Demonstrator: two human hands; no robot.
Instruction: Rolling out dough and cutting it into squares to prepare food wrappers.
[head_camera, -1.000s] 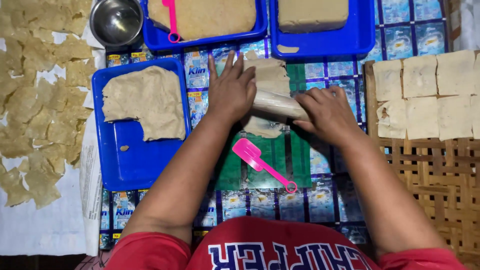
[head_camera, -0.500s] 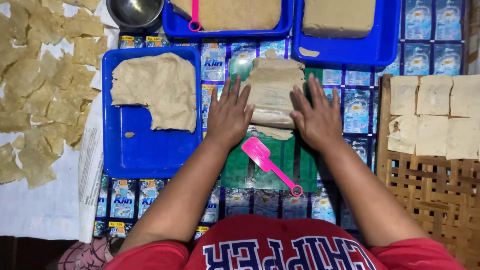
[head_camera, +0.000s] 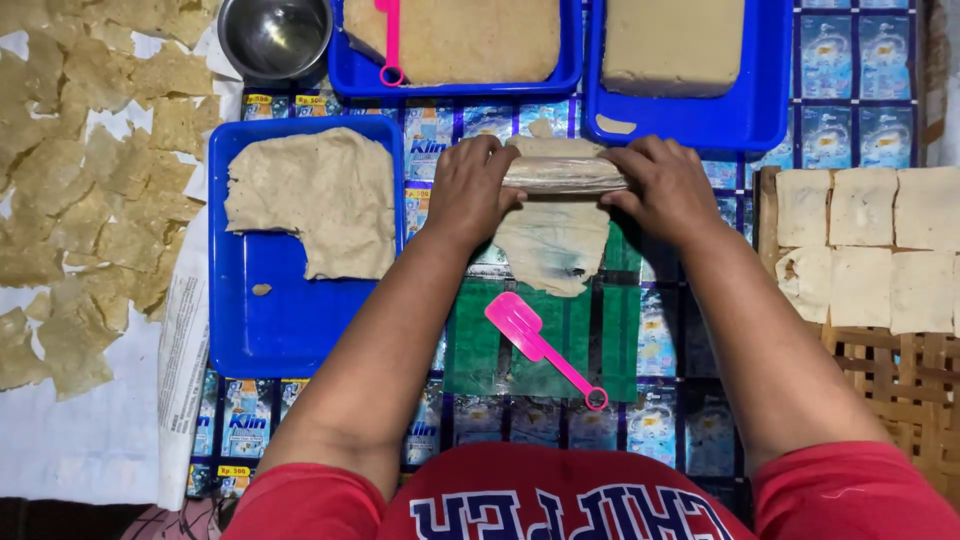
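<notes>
My left hand (head_camera: 470, 190) and right hand (head_camera: 665, 185) grip the ends of the rolling pin (head_camera: 562, 173), fingers curled over it, atop the thin dough sheet (head_camera: 552, 240) mid-mat, just below the blue trays; I judge even pressure keeps the thickness uniform.

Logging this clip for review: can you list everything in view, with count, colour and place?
roller: 1, pale, centre, under both hands
dough sheet: 1, beige, flat on the mat below the roller
mat: 1, blue and green printed sachets, under the work
trays: 3, blue; one left, two at top
dough in left tray: 1 piece, beige, torn edge
dough slabs: 2, tan, in the top trays
spatulas: 2, pink; one on mat, one in top tray
bowl: 1, steel, top left
dried pieces: many, yellowish, far left
squares: several, cream, on woven rack at right
left hand: on roller's left end
right hand: on roller's right end
</notes>
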